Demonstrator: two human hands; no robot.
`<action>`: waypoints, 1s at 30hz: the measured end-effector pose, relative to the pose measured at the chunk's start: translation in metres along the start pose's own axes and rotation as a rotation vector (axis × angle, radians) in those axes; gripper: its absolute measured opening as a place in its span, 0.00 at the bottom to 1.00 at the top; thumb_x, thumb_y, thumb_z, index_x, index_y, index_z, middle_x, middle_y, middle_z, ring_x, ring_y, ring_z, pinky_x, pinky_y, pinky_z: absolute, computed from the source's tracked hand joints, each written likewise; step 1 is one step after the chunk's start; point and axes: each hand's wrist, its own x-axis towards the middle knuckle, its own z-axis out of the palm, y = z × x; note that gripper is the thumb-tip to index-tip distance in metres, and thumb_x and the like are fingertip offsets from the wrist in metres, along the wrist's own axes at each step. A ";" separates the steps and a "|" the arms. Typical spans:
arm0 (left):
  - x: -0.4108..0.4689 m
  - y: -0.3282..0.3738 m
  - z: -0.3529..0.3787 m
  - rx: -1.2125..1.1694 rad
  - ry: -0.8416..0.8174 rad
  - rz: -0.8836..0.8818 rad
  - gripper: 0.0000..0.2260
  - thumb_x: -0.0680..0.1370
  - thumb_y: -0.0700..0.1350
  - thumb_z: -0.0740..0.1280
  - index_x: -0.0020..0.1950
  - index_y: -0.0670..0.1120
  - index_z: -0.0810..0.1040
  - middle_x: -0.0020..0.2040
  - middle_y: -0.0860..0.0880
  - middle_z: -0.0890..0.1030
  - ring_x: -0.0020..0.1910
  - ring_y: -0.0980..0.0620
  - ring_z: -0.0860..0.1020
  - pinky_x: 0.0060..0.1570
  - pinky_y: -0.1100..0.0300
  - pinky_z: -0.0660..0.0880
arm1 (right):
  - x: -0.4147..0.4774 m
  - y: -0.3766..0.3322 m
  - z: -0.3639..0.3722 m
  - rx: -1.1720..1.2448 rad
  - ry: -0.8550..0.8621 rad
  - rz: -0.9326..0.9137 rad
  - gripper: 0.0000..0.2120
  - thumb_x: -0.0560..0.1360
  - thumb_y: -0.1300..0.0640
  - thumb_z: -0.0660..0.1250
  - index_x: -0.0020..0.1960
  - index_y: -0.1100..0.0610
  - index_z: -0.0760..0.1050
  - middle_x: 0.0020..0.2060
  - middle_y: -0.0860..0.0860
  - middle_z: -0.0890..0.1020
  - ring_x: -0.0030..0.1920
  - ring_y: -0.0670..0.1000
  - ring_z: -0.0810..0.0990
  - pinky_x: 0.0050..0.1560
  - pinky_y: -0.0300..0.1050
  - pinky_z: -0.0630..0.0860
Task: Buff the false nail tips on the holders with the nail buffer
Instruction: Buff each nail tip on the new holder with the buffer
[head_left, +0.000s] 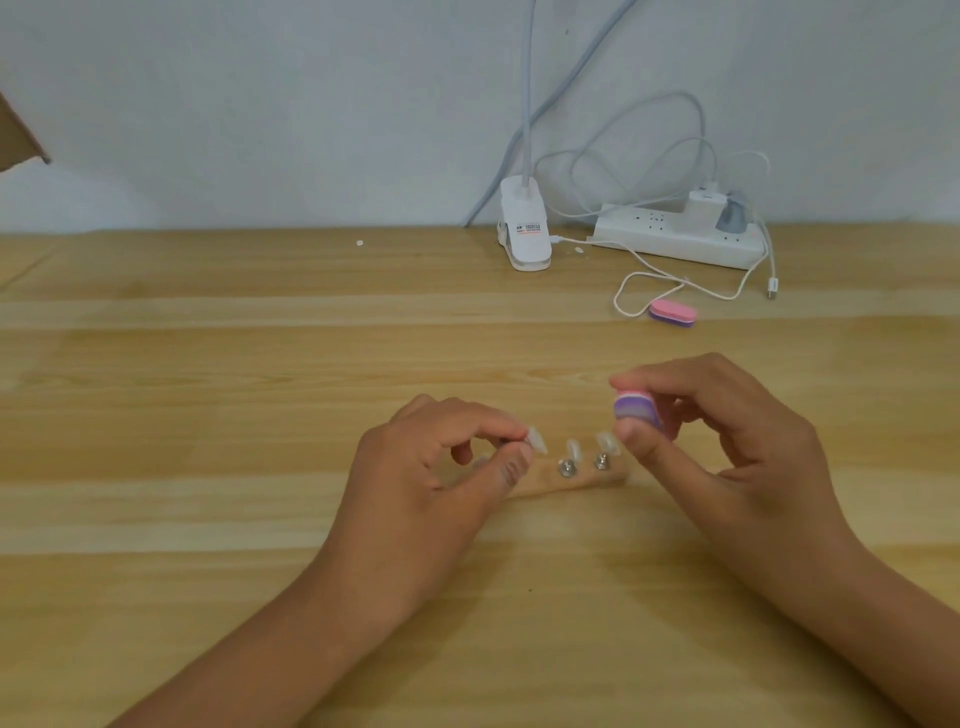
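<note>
A pale wooden tabletop (208, 395) fills most of the view and runs back to a plain light wall (260, 104). A brown cardboard corner (21, 132) juts in at the far left edge. Two bare forearms reach in from the bottom. The left hand (447, 462) and the right hand (727, 441) are near each other at the centre, but apart. At the back right a white power strip (675, 240) lies along the wall with plugs in it. Just left of it stands a white clip-on lamp base (524, 234), its stem rising out of view. A thin white cable (649, 280) loops over the tabletop in front of the strip. Between the hands a small wooden strip (571, 480) lies flat, carrying metal holders (565, 467). A spare pink and purple buffer (672, 313) lies beside the cable loop, well apart from the hands. The right hand's grip is narrow: thumb and fingers hold the nail buffer (636, 410) end-on, raised just above the strip. The left hand's grip is also narrow: thumb and forefinger pinch a clear false nail tip (537, 441) at its base. A second tip (573, 448) and a third tip (605, 440) stand on holders to its right, the third just beside the right thumb.
</note>
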 end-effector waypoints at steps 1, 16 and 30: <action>-0.001 0.000 0.000 -0.004 -0.001 0.004 0.04 0.71 0.47 0.71 0.43 0.55 0.84 0.39 0.61 0.82 0.40 0.54 0.74 0.42 0.71 0.68 | -0.001 -0.003 0.002 0.039 -0.020 -0.019 0.10 0.77 0.54 0.71 0.58 0.49 0.78 0.50 0.45 0.80 0.46 0.51 0.79 0.50 0.36 0.74; -0.002 0.005 0.004 -0.023 -0.040 0.106 0.04 0.71 0.50 0.70 0.43 0.57 0.84 0.40 0.60 0.83 0.42 0.55 0.75 0.45 0.60 0.71 | 0.001 -0.020 0.005 0.784 -0.142 0.413 0.09 0.70 0.51 0.74 0.50 0.51 0.82 0.38 0.49 0.83 0.36 0.47 0.78 0.41 0.37 0.76; -0.004 0.008 0.006 -0.063 -0.129 0.080 0.06 0.73 0.54 0.70 0.48 0.57 0.84 0.41 0.57 0.82 0.44 0.53 0.75 0.45 0.64 0.70 | 0.007 -0.018 -0.006 0.645 -0.293 0.339 0.05 0.68 0.57 0.74 0.44 0.56 0.84 0.40 0.46 0.86 0.40 0.43 0.83 0.43 0.32 0.77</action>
